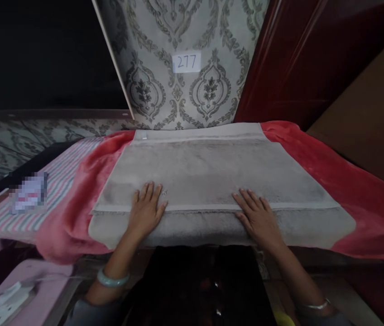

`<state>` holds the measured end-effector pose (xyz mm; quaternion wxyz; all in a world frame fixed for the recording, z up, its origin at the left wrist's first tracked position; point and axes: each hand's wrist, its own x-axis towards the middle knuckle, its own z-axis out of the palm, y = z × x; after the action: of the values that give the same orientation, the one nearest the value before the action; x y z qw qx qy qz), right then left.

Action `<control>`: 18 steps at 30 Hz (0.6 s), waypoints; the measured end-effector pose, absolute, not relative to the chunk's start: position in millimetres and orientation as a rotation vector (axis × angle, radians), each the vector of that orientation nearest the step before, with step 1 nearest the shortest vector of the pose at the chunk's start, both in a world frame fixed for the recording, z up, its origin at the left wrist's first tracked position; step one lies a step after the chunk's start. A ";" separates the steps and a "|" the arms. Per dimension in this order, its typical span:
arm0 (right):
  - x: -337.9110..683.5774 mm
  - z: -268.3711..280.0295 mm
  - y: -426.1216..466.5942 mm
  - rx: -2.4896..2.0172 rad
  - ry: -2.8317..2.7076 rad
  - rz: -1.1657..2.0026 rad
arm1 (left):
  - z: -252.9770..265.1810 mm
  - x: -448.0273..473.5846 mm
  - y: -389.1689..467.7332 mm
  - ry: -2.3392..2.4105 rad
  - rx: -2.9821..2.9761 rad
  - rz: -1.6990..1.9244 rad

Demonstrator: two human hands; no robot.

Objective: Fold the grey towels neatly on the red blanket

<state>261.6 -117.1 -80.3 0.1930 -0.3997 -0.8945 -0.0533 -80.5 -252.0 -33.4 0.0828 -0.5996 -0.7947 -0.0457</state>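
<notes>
A grey plush towel [199,172] lies folded across the table, its pale hemmed edge running crosswise near the front. My left hand [147,207] rests palm down on its left front part, fingers stretched forward over the hem. On the right front part, my right hand [256,215] lies flat with its fingers spread, also across the hem. Neither hand holds anything. A small white tag [145,135] shows at the far left edge of the towel. Under the towel a red plush blanket [317,176] spreads out to both sides.
A striped cloth [63,174] covers the table's left side, with a blurred packet [29,194] on it. Behind stand a dark television [42,54] and a patterned wall with a paper sign [186,61] reading 277. A power strip [10,305] sits on a pink stool [47,274] at lower left.
</notes>
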 end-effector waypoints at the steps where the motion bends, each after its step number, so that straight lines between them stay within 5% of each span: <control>1: 263.4 -81.2 -119.3 -1.111 -2.493 -0.152 | -34.0 -80.4 -253.9 -2.371 -1.785 -0.138; 18: 142.7 -38.0 -137.1 -0.700 -2.487 -0.001 | -49.4 -121.9 -325.9 -2.371 -1.450 -0.273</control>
<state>142.7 -137.1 -38.0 0.2753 -0.2604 -0.9254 -0.0004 -121.9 -325.9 -49.4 0.1734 -0.5114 -0.8361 -0.0962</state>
